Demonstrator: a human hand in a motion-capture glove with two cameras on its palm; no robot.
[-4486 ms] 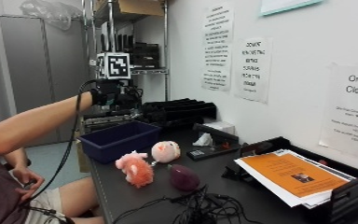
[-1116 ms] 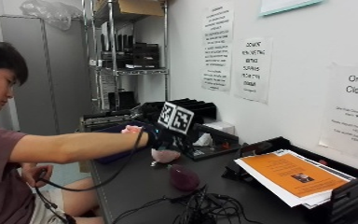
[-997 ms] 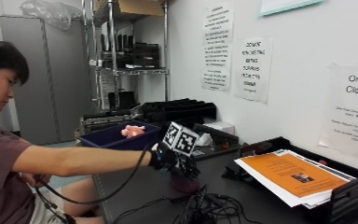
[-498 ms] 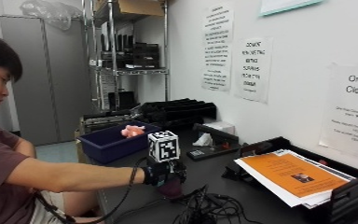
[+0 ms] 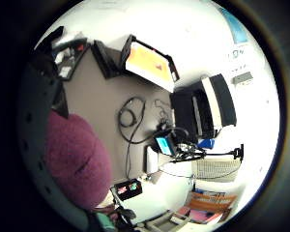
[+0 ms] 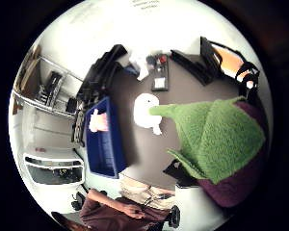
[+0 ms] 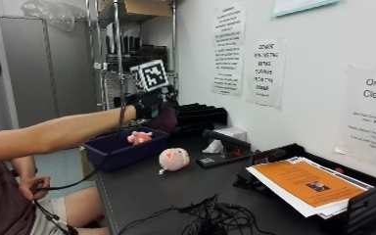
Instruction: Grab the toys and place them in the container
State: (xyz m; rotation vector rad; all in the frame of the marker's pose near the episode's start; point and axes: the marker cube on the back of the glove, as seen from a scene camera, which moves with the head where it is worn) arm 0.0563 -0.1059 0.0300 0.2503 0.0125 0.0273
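We see the gloved right hand (image 7: 150, 104) raised above the table (image 7: 175, 191), its fingers grasping a purple toy (image 7: 166, 119) with a green top (image 6: 216, 137); we judge it is lifted this high to clear the wall of the blue container (image 7: 113, 152) ahead of a drop. The container sits near the table's edge and already holds a pink toy (image 7: 138, 137). A round pale toy (image 7: 173, 159) lies on the table just beside it, not yet collected.

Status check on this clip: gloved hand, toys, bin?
Gloved right hand raised above table, gripping purple plush toy with green top. Pink toy in blue plastic bin. Round pale toy on table beside it.
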